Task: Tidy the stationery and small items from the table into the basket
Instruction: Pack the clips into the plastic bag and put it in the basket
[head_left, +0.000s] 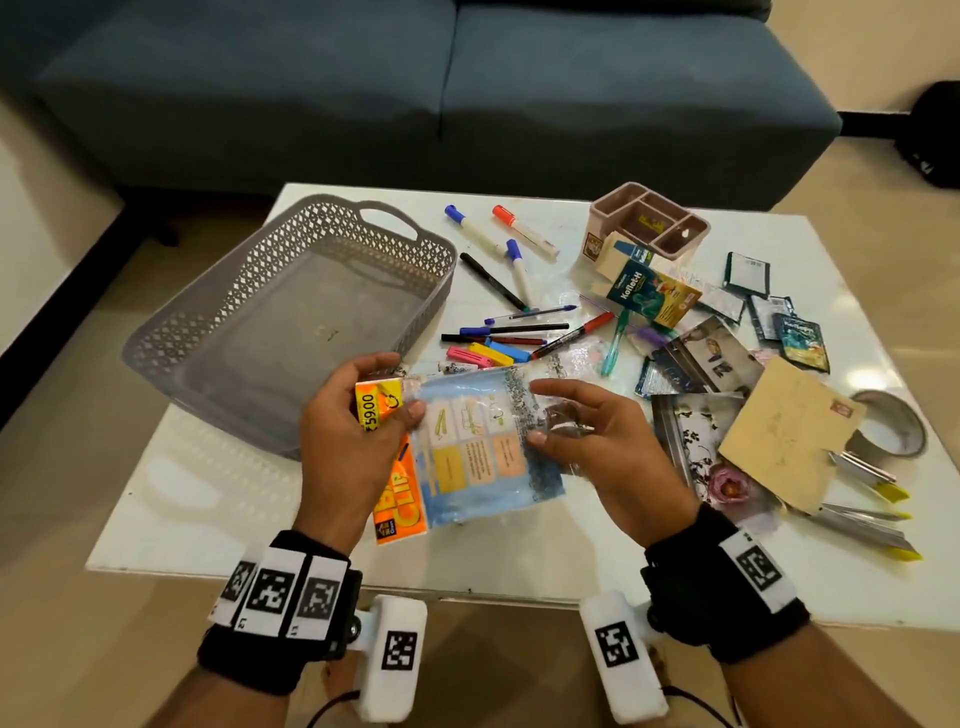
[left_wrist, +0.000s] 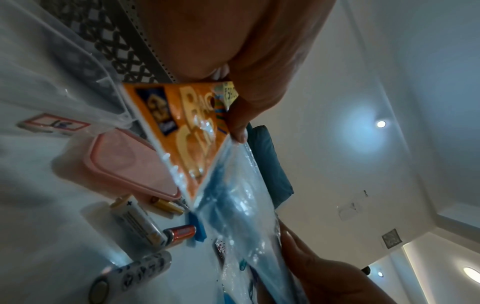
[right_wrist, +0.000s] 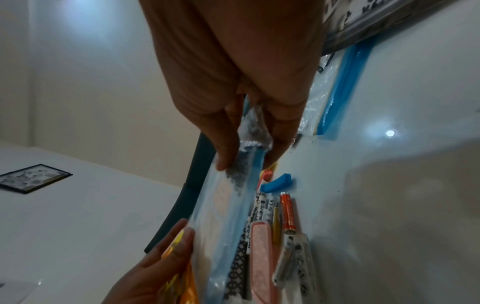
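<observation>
My left hand (head_left: 400, 387) grips an orange bag-clip packet (head_left: 400, 509) with a yellow price tag, its thumb pressing where a light-blue plastic packet (head_left: 483, 452) overlaps it. My right hand (head_left: 537, 413) pinches the blue packet's right edge between thumb and fingers. Both packets hang just above the table's near side, right of the empty grey lattice basket (head_left: 291, 322). In the left wrist view the thumb (left_wrist: 239, 123) lies on the orange packet (left_wrist: 187, 131). In the right wrist view my right hand (right_wrist: 246, 160) pinches the blue packet (right_wrist: 228, 216).
Pens, markers and coloured clips (head_left: 519, 322) lie beyond my hands on the white table (head_left: 519, 561). A pink organiser (head_left: 649, 223), sachets (head_left: 800, 343), photos, a brown envelope (head_left: 789, 436) and a tape roll (head_left: 888, 426) fill the right side. Batteries (left_wrist: 137, 222) lie under the packets. A blue sofa (head_left: 415, 93) stands behind.
</observation>
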